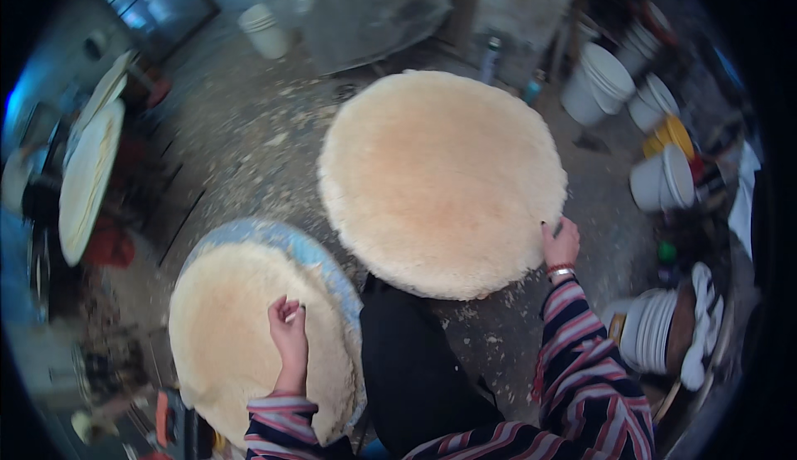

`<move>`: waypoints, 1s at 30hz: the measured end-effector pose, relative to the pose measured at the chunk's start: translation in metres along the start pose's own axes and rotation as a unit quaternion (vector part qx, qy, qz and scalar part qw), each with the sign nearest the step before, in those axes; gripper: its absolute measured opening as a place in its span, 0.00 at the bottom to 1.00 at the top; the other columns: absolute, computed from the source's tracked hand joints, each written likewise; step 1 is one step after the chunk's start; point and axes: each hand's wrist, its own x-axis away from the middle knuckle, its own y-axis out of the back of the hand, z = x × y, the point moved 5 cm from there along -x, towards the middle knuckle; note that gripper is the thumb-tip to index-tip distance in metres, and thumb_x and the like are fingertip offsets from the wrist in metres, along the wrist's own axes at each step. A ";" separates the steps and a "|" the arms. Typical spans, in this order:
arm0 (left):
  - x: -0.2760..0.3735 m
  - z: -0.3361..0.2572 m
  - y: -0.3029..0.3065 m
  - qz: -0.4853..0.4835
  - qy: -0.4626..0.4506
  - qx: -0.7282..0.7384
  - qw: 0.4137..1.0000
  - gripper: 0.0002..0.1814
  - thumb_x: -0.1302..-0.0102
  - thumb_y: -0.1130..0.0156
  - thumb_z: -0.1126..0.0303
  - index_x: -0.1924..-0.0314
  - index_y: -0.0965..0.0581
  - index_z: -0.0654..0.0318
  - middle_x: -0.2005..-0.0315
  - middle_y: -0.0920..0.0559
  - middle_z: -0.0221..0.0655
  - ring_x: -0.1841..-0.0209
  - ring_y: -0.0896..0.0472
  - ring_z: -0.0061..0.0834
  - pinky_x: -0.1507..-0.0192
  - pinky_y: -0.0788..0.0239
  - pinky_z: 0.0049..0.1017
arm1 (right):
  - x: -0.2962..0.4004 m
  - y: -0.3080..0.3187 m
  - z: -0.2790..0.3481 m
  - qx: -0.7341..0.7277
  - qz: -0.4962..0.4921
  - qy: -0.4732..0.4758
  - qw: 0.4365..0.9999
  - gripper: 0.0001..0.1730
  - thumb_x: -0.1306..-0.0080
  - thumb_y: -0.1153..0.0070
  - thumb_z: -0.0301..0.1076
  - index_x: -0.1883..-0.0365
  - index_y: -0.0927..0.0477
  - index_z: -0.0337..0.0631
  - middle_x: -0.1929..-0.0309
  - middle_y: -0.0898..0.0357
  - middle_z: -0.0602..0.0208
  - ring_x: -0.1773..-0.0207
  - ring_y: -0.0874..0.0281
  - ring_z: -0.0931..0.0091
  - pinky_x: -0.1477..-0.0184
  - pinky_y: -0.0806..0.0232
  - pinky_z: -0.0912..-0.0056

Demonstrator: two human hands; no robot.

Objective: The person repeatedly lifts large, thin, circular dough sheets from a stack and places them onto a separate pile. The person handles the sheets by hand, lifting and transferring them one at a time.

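Observation:
A large pale round flatbread [445,173], browned in the middle and ragged at the rim, lies before me; whether it is a single bread or a stack is hard to tell. My right hand [561,243], wearing a bracelet, is at its right rim, thumb over the edge and fingers curled. A dark patch between thumb and forefinger is unclear. Over a second round flatbread stack [236,317] at lower left is my left hand [287,326], fingers curled inward. Something small and pale shows between them. Blue patterned sheeting [317,254] lies under that stack.
White buckets [594,83] and a yellow tub [669,137] line the right side. At lower right are stacked pails [647,329] and white gloves [700,329]. Further pale rounds [93,180] stand at left. Crumbs litter the floor [249,142]. A spray can [490,60] stands beyond.

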 end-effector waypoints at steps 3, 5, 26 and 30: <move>0.090 0.030 0.113 -0.099 0.076 -0.046 0.991 0.18 0.42 0.43 0.79 0.50 0.32 0.68 0.64 0.25 0.32 0.64 0.27 0.21 0.63 0.31 0.20 | 0.033 0.036 0.086 -0.224 -0.048 0.133 0.964 0.17 0.39 0.46 0.35 0.54 0.26 0.36 0.57 0.24 0.59 0.49 0.28 0.67 0.49 0.35 0.66; 0.159 0.085 0.181 -0.181 0.171 -0.006 0.968 0.19 0.42 0.43 0.79 0.50 0.33 0.69 0.63 0.26 0.34 0.65 0.27 0.21 0.61 0.31 0.21 | 0.078 0.028 0.145 -0.416 0.083 0.151 0.893 0.13 0.37 0.49 0.30 0.55 0.26 0.36 0.58 0.24 0.62 0.53 0.26 0.72 0.51 0.33 0.69; 0.218 0.053 0.221 -0.133 0.057 -0.387 0.911 0.55 0.57 0.27 0.59 0.33 0.50 0.66 0.34 0.53 0.55 0.32 0.56 0.52 0.35 0.59 0.50 | 0.405 -0.197 0.253 -0.339 0.413 0.064 0.843 0.09 0.45 0.51 0.22 0.64 0.27 0.36 0.79 0.30 0.70 0.81 0.32 0.78 0.82 0.39 0.77; 0.210 0.091 0.214 -0.117 0.088 -0.456 0.878 0.47 0.50 0.37 0.68 0.33 0.52 0.65 0.33 0.56 0.55 0.32 0.57 0.56 0.35 0.61 0.52 | 0.420 -0.159 0.257 -0.347 0.411 0.086 0.839 0.08 0.44 0.52 0.22 0.65 0.28 0.35 0.79 0.29 0.69 0.82 0.32 0.78 0.82 0.40 0.76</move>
